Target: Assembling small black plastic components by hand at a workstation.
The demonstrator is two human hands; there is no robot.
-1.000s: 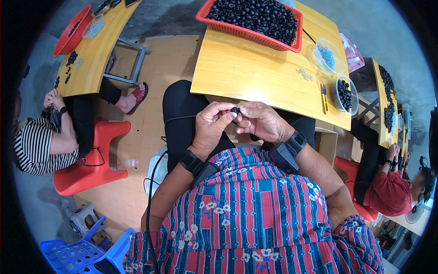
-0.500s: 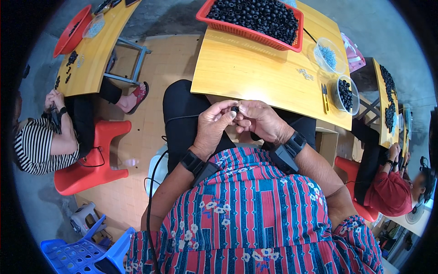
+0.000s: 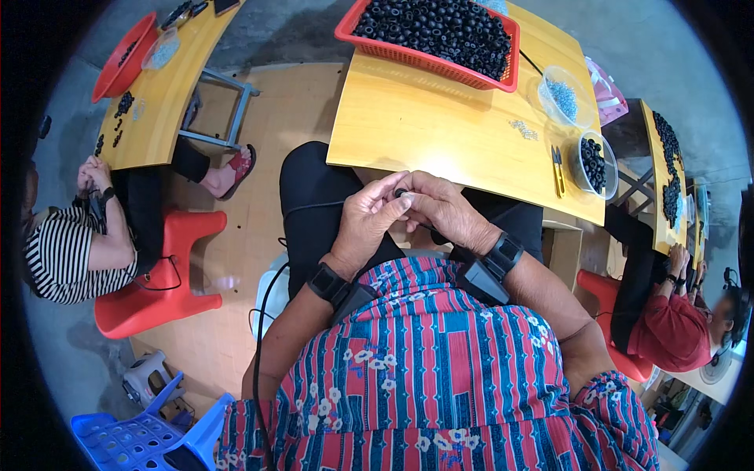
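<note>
Just off the near edge of the table, my left hand (image 3: pixel 364 220) and my right hand (image 3: pixel 453 209) meet over my lap. Both pinch one small round black part (image 3: pixel 400 192) between thumbs and fingers, which cover most of it. Beyond them on the table stands a red basket (image 3: pixel 430 63) heaped with black ring-shaped parts (image 3: pixel 440 30). To the right of my hands, yellow-handled thread snips (image 3: pixel 558 173) lie beside a clear tub (image 3: pixel 579 174) of black parts (image 3: pixel 594 163). Farther back are a clear bowl (image 3: pixel 585 88) of small clear-blue pieces and a loose cluster of tiny clear pieces (image 3: pixel 524 129).
My yellow table (image 3: pixel 393 129) has its near edge close to my hands. A black cable (image 3: pixel 263 345) runs along my left arm. People sit at tables on both sides, in a striped shirt (image 3: pixel 75 251) and a red top (image 3: pixel 667 334). A blue plastic chair (image 3: pixel 129 439) stands lower left.
My right fingers have closed further over the small black part, so less of it shows. Both hands stay together in nearly the same place.
</note>
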